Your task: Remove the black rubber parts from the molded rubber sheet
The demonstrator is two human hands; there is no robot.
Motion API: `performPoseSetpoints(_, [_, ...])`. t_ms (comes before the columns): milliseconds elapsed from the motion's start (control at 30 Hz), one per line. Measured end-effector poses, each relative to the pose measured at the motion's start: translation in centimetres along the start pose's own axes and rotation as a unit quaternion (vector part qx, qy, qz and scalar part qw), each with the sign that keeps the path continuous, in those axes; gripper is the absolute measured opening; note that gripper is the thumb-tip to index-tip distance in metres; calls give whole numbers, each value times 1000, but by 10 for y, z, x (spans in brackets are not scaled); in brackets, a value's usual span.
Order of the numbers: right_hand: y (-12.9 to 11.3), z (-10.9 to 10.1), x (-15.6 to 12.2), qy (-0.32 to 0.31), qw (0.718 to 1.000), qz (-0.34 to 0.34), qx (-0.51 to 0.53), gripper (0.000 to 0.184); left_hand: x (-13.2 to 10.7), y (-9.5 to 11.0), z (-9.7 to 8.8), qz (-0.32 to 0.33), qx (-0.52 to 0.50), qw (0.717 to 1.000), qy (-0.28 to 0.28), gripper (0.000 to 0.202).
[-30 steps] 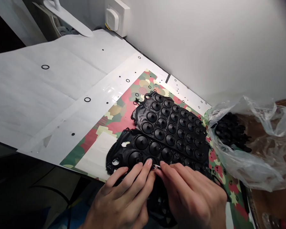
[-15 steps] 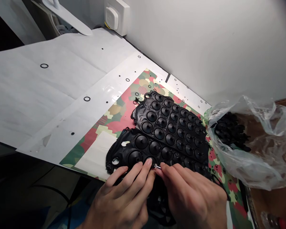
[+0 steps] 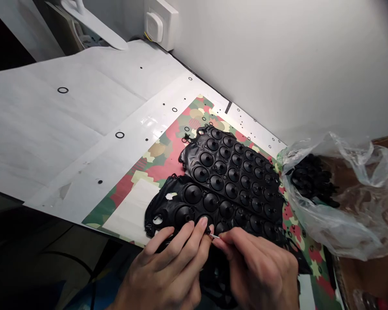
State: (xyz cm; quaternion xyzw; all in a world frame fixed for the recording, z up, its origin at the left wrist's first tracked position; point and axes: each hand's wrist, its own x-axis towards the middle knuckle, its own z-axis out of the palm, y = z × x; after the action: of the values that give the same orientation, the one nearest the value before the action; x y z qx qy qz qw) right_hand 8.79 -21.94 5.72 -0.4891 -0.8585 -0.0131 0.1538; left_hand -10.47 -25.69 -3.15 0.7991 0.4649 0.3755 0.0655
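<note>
A black moulded rubber sheet [image 3: 233,174] with rows of round, cone-shaped bumps lies on the patterned mat, its near part hanging past the table edge. My left hand [image 3: 171,262] grips the sheet's near edge, fingers laid over the bumps and the thumb hidden below. Between the pinched thumb and forefinger of my right hand [image 3: 261,262] is a thin metal tool [image 3: 214,236]; its kind cannot be made out. Its tip points left, at the sheet beside my left fingertips.
A clear plastic bag [image 3: 336,232] holding black rubber pieces [image 3: 312,176] sits in a cardboard box [image 3: 362,275] at the right. Black rings and dots are scattered over the white table covering [image 3: 93,107]. Behind stands a wall with a white socket [image 3: 161,26].
My right hand and the metal tool have shifted slightly toward me, away from the bumps. My left hand stays nearly in place on the sheet. The view has moved a little.
</note>
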Motion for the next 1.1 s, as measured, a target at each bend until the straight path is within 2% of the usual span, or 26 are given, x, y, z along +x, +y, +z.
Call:
performPoseSetpoints(100, [4,1,-9,-18,997,21,77,44,-1,-1,0,7,12,1000,1,40])
performPoseSetpoints(233, [9,2,-17,20,989,78,126,26,-2,-1,0,5,22,1000,-7,43])
performPoseSetpoints(333, [6,4,-12,25,994,55,92,25,-2,0,-1,-2,22,1000,-6,43])
performPoseSetpoints(567, [-4,8,5,38,999,26,-11,39,1,-2,0,1,7,1000,4,40])
performPoseSetpoints(700, [-4,1,10,17,999,16,-40,46,-1,-4,3,15,13,1000,23,40])
performPoseSetpoints(967, [-14,-16,29,-9,989,-31,-143,57,-1,-3,1,8,7,1000,4,41])
performPoseSetpoints(1100, [-16,-17,30,-14,989,-49,-141,56,0,-3,-1,19,12,1000,18,40])
